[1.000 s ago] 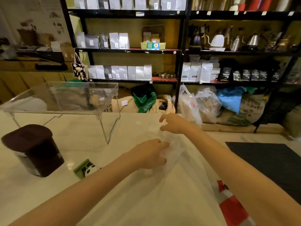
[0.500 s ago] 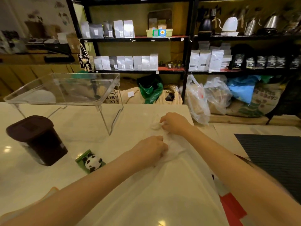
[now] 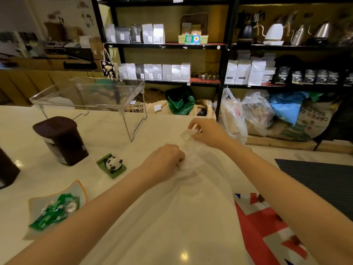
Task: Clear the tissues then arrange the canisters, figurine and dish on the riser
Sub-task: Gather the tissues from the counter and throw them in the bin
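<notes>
At the far left edge a dark canister (image 3: 6, 169) is partly cut off. Near it, a dish (image 3: 38, 205) of green sweets (image 3: 54, 211) sits on the white counter (image 3: 107, 131). A brown canister (image 3: 61, 140) stands farther back, with the clear riser (image 3: 89, 94) behind it. A panda figurine (image 3: 112, 165) sits right of the canister. The left hand (image 3: 164, 161) is closed in a fist on a thin see-through bag (image 3: 191, 188). The right hand (image 3: 208, 132), farther away, pinches a small white tissue (image 3: 186, 134) between its fingers. A red flag cloth (image 3: 267, 226) lies near on the right
</notes>
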